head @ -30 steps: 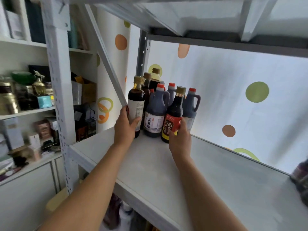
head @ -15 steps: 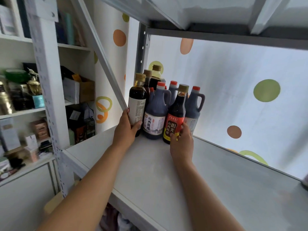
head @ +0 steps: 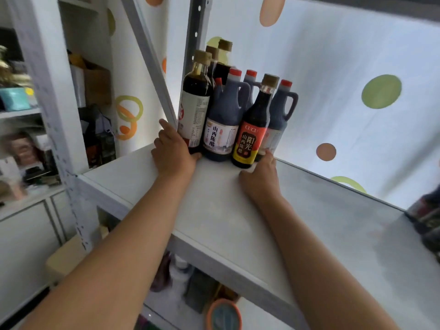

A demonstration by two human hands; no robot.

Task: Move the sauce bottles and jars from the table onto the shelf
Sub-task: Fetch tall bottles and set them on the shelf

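Several sauce bottles stand grouped in the far left corner of the white shelf (head: 309, 222). My left hand (head: 173, 153) wraps the base of a dark bottle with a white label and gold cap (head: 194, 108), index finger on its left side, thumb in front. My right hand (head: 259, 179) lies palm down on the shelf, fingertips touching the base of the dark bottle with the red and yellow label (head: 250, 139). Between them stands a blue-grey jug with a red cap (head: 221, 110); more jugs and gold-capped bottles stand behind.
A diagonal metal brace (head: 152, 60) runs down to the shelf just left of the bottles. A dark blurred object (head: 426, 217) sits at the shelf's right end. The lower shelf holds bottles and an orange-rimmed round thing (head: 223, 315). Cluttered white shelving (head: 95, 84) stands at the left.
Both hands have slid down from the bottles' labels to their bases. My right hand has loosened and flattened onto the shelf. The bottles stay in place.
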